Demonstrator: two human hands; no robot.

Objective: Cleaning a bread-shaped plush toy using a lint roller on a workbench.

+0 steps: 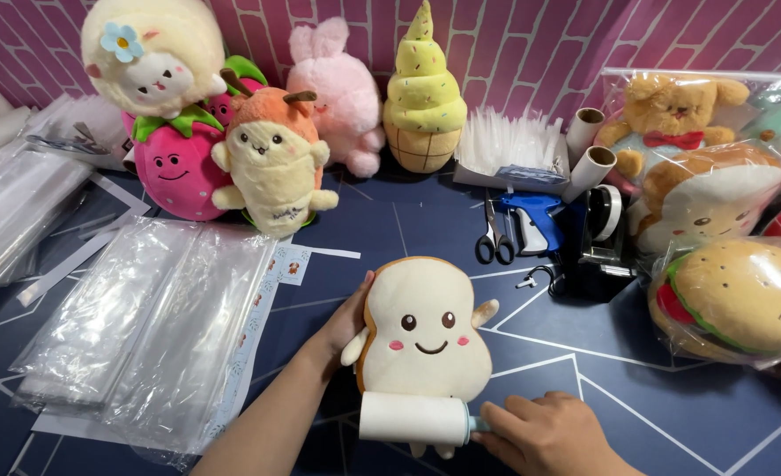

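The dark blue table (pixel 584 370) with its pale lines spreads under everything I do. To my left lies a broad stack of clear plastic bags (pixel 152 335), and along the pink brick wall stands a row of plush toys, the strawberry (pixel 174 167) and the ice-cream cone (pixel 423 97) among them. On my right sit bagged plush toys, the burger (pixel 743 300) nearest.

In front of me the toast-shaped plush (pixel 423 330) lies flat on its back, smiling face up, its feet toward me. My left forearm comes in from the lower left, slanting up to the toy; my left hand (pixel 348 319) cups its left edge, thumb on the rim, fingers tucked behind where I cannot see them. My right hand (pixel 545 432) enters from the lower right, knuckles up, fingers curled tight around the handle of the white lint roller (pixel 414 417). The roller lies crosswise over the plush's lower edge, touching it.

Beyond the toy, scissors (pixel 494 240) rest beside a blue tagging gun (pixel 531 216).
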